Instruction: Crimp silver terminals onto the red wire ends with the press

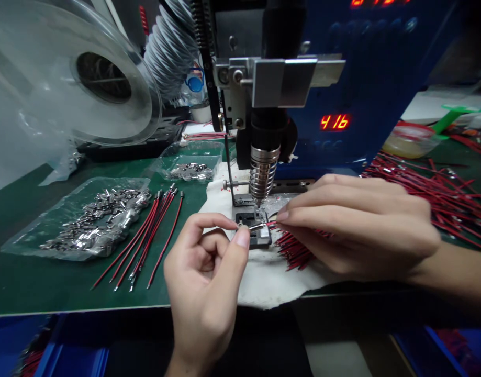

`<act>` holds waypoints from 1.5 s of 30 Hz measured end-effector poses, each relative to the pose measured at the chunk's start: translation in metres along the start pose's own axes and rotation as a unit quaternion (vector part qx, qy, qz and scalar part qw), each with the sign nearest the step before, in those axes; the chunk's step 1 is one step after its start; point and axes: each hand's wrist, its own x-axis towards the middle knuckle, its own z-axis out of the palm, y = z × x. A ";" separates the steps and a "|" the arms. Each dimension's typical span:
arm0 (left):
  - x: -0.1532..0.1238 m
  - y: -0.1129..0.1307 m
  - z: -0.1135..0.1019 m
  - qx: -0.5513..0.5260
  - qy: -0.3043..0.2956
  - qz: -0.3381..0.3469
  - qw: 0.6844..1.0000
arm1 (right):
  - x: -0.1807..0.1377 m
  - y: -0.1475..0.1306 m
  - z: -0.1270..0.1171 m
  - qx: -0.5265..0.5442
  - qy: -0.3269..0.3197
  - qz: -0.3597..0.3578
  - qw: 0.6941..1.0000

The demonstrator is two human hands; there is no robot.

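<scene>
My left hand [209, 283] pinches a small metal part [257, 226] between thumb and index finger, just over the little metal fixture [266, 240]. From the right, my right hand [358, 225] grips a thin red wire [271, 223] in its fingertips. The wire's end meets the metal part; whether it sits inside or only against it is too small to tell. Directly above hangs the machine's head [265, 162], with a coiled spring and a narrow tip. Beneath my right hand, a bundle of red and black wires [297, 251] lies partly hidden on a white cloth [259, 288].
On the left, a plastic tray [14, 246] holds many metal parts, beside several red wires with metal ends [156, 225]. A second tray [220, 152] stands behind. The blue machine housing [366, 78] fills the back; a wire pile [428, 196] lies right. A clear reel [146, 112] hangs upper left.
</scene>
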 end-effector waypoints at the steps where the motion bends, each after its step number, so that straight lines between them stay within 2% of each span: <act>1: 0.000 0.000 0.000 0.002 0.001 0.001 1.000 | 0.000 0.000 0.000 -0.001 -0.001 0.001 1.000; 16: 0.000 -0.001 0.003 -0.022 0.006 -0.002 1.000 | 0.003 -0.002 -0.002 0.027 -0.030 0.014 0.999; 45: 0.001 -0.003 0.002 -0.052 0.018 0.002 0.998 | 0.003 0.002 -0.003 0.044 -0.025 0.001 0.999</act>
